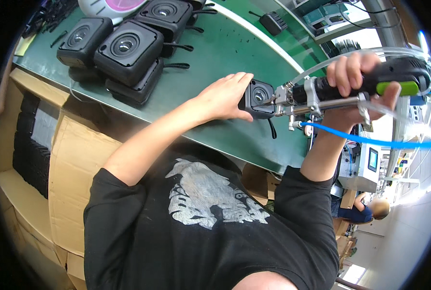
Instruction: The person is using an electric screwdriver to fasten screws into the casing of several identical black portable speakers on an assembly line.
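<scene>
My left hand (pixel 226 97) is closed on the side of a small black speaker (pixel 260 92) with a round cone in its front, steadying it on the green bench top. A black screwdriver, powered and with a green lever (pixel 397 88), is gripped in my right hand (pixel 353 82), the fingers wrapped round its body. Its metal screw-feeding head (pixel 284 94) reaches left to the speaker's front face, near the cone. Whether the tip touches a screw is too small to tell. A short black strap (pixel 272 128) hangs from the speaker.
Several similar black speakers (pixel 128 46) with straps are stacked at the left of the green bench (pixel 220 48). A blue air hose (pixel 370 139) runs right from the screwdriver. An open cardboard box (pixel 80 179) with black items stands at lower left. Another person (pixel 358 210) is far right.
</scene>
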Tool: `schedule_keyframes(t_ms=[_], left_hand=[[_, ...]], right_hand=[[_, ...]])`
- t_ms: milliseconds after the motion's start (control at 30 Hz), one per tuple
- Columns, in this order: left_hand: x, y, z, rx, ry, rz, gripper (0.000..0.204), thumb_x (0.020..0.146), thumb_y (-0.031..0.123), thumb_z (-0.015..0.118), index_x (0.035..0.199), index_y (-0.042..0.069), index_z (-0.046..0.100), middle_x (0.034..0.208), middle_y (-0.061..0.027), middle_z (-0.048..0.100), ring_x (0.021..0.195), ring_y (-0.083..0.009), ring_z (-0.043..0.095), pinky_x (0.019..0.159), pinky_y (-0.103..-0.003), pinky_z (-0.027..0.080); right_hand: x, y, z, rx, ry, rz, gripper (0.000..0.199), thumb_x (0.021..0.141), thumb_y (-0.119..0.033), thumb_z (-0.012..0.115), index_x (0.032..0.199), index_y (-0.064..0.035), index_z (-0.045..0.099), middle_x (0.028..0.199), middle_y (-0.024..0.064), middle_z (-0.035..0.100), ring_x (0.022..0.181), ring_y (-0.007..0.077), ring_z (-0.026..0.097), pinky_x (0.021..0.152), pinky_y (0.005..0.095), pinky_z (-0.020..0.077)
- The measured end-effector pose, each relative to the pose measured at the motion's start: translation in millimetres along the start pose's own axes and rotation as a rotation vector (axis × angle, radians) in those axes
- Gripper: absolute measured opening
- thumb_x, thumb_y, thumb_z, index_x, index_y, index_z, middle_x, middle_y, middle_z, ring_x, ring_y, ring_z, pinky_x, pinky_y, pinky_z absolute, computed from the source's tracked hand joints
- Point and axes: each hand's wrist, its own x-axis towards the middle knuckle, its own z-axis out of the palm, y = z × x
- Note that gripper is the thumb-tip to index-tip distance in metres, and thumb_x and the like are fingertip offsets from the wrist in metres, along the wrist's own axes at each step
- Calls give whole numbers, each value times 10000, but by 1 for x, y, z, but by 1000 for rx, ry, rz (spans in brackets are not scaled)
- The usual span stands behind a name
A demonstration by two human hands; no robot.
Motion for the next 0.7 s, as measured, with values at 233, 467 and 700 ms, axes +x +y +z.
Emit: schedule_keyframes(t_ms=[233,467,700], left_hand=[[-3,7,-1,-16,124,215,778,660,301,850,1298,26,501,1268,-152,522,1238,-345,440,1055,-418,382],[4,-1,-17,375,266,362,73,783,140,697,842,98,686,929,3,638,950,-191,580,851,-337,443],[10,-6,-21,140,127,85,627,855,169,652,1388,-33,391,1356,-208,479,1282,-350,437,1084,-415,360]], right_hand=[[11,-40,0,-76,88,-84,563,878,-562,566,1004,-14,528,771,55,530,616,149,533,642,316,416],[12,-42,-4,-89,39,-48,568,863,-569,577,1011,-22,533,789,72,556,629,163,585,662,324,461],[2,-23,-11,-78,-16,26,601,878,-606,543,1023,-24,524,792,63,545,652,159,578,686,321,454]])
